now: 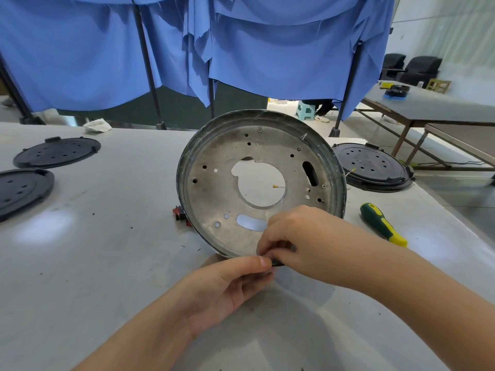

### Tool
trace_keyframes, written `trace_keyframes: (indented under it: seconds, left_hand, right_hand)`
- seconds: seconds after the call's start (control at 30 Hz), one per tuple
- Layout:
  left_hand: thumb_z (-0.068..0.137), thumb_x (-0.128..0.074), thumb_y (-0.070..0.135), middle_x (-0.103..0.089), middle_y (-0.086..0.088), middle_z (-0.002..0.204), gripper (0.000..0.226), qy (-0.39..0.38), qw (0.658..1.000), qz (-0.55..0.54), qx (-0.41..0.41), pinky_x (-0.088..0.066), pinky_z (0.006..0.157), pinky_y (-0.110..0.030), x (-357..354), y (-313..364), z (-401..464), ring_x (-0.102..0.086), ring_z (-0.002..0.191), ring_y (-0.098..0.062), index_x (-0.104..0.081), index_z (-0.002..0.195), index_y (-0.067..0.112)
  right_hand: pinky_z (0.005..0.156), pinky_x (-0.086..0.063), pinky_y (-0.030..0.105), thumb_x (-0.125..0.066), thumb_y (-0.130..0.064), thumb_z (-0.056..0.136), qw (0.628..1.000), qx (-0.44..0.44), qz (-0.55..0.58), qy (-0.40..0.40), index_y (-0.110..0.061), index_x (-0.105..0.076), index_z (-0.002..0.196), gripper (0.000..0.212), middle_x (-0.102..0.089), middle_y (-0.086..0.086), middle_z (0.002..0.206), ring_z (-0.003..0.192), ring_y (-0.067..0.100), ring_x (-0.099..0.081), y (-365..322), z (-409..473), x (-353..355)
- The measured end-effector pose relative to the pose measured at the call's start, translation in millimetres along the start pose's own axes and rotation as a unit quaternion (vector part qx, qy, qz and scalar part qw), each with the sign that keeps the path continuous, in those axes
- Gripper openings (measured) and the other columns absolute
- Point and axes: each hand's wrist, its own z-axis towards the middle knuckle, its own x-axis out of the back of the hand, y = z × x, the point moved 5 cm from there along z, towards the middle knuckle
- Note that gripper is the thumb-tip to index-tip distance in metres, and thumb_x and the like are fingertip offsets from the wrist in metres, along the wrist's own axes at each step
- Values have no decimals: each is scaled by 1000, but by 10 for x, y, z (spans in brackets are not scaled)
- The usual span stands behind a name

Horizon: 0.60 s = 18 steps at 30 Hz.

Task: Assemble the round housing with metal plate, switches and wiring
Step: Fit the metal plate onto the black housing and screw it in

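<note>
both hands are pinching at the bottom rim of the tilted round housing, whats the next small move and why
Probably finish seating that small dark piece: the left hand and right hand both pinch at the lowest rim of the round housing, which stands tilted on edge. The screwdriver lies untouched to the right.

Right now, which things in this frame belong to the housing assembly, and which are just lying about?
In use:
- round housing with metal plate, tilted up on the table
- left hand and right hand, both pinching at its lower rim
- brass-tipped wire seen through the centre hole
- red switch at its left edge

Lying about:
- screwdriver
- three black perforated discs
- white rag
</note>
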Motion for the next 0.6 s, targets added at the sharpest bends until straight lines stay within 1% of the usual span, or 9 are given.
trace_keyframes:
  seconds: [0.07,0.13,0.27,0.37,0.5,0.6]
  left_hand:
    - [66,-71,-1,-67,-24,118,40,2,1000,-6,0,-53,95,-37,5,-4,9,-62,117,-32,-69,106,-8]
    - [66,-71,-2,-67,-25,118,41,4,1000,-14,0,-52,96,-38,7,-9,16,-59,120,-34,-69,106,-9]
    - [64,-72,-2,-68,-24,115,40,11,1000,-15,4,-54,94,-37,15,-12,21,-61,117,-34,-71,103,-9]
    - [63,-74,-2,-68,-25,116,39,7,1000,-7,2,-53,95,-38,14,-11,24,-64,111,-31,-72,101,-7]
    - [65,-73,0,-68,-23,115,37,5,1000,2,5,-51,97,-39,15,-20,27,-65,110,-29,-72,101,-7]
    - [65,-72,0,-70,-22,112,30,4,1000,4,4,-52,96,-38,17,-26,24,-68,104,-26,-75,95,-5]
  right_hand:
    - [73,-43,25,-53,-26,91,1000,4,-13,-3,-33,-69,101,20,-59,-13,92,79,4,-47,-16,1,7]
    - [74,-42,27,-50,-25,93,999,13,-27,-10,-34,-67,103,22,-58,-12,97,85,7,-50,-42,2,15]
    - [78,-45,32,-46,-24,95,997,25,-70,-33,-33,-65,107,24,-57,-10,102,94,12,-54,-85,16,16]
    - [78,-47,35,-44,-26,96,995,30,-93,-34,-31,-64,106,23,-56,-9,102,93,16,-56,-99,17,5]
    - [75,-46,34,-42,-29,96,994,24,-102,-25,-29,-63,104,22,-55,-9,99,89,17,-56,-84,6,-3]
    - [70,-43,32,-42,-33,96,993,25,-112,-18,-28,-62,101,21,-53,-9,95,87,17,-56,-77,14,-13]
